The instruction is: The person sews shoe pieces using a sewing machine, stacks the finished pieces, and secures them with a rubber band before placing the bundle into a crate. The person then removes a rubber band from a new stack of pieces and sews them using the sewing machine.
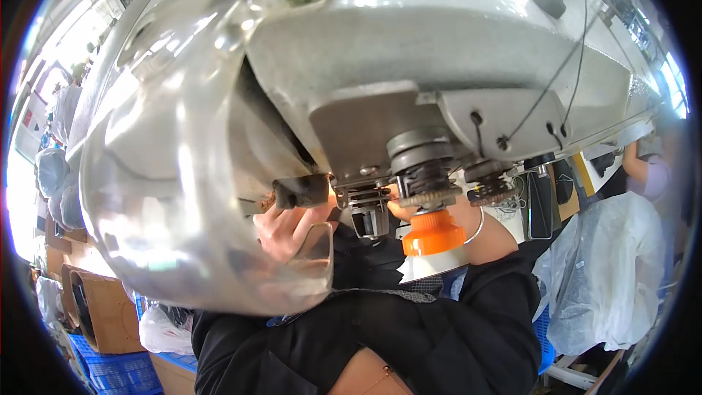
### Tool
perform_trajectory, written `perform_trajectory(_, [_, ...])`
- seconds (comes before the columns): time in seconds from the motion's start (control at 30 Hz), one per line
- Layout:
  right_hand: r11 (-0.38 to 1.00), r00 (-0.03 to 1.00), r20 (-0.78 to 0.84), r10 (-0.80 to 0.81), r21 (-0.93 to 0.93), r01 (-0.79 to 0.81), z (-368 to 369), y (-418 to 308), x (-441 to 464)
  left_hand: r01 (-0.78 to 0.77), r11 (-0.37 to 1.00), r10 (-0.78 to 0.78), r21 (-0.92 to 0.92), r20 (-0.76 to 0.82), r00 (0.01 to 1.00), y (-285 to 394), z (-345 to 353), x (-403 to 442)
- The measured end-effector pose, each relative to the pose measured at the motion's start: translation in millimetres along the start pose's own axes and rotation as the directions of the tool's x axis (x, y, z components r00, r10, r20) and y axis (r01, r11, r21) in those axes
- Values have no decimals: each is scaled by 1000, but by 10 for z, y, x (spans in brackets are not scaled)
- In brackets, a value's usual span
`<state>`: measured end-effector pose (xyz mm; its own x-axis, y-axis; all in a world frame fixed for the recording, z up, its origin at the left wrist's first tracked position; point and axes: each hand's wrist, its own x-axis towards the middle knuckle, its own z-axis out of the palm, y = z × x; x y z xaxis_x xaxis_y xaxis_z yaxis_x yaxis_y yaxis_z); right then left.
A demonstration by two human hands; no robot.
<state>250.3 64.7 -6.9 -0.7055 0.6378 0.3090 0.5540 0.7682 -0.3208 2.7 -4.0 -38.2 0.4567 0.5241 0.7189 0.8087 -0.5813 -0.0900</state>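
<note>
The sewing machine [439, 51], right before us, should be heavy and stiff, its clear cover [161, 197] slippery; we'd grip its orange knob [433, 234]. We count one machine, cover and knob, and our left hand [289, 230] and right hand [399, 209] (holding or released, we cannot tell).

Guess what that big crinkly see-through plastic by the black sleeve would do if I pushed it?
The see-through plastic would probably crumple, since it's full of creases. It looks thin, so it may feel light, unless something's hidden inside. Its shiny surface could be slippery.
</note>
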Motion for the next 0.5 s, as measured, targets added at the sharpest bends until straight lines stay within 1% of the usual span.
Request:
perform_trajectory(0.03, [990, 965, -218, -144, -38, 139, -5, -26, 0, 152, 978, -144, -143, 63, 988, 1, 45, -57])
perform_trajectory(0.07, [990, 966, -220, -139, -39, 134, -6, -42, -4, 304, 913, -273, -272, 146, 951, 10, 51, -44])
perform_trajectory(0.1, [990, 963, -229, -142, -16, 142, -4, -56, -10, 300, 913, -269, -275, 147, 952, 25, 26, -3])
perform_trajectory(0.17, [989, 960, -239, -144, 5, 150, 0, -105, -20, 125, 992, -124, -33, 29, 992, 76, -78, 130])
perform_trajectory(0.23, [990, 959, -248, -136, -64, 123, 27, -175, -35, 127, 991, -126, -34, 28, 992, 71, -119, 169])
perform_trajectory(0.27, [990, 960, -242, -138, -64, 126, 69, -190, -54, 127, 991, -126, -36, 28, 992, 67, -139, 185])
perform_trajectory(0.33, [984, 948, -270, -166, 12, 176, 166, -200, -91, 122, 992, -121, -39, 28, 992, 57, -175, 215])
perform_trajectory(0.37, [980, 964, -233, -124, 122, 156, 64, -293, -82, 116, 992, -115, -40, 29, 993, 50, -192, 229])
perform_trajectory(0.5, [978, 955, -260, -145, 107, 177, 188, -284, -91, 97, 994, -95, -46, 35, 995, 19, -251, 270])
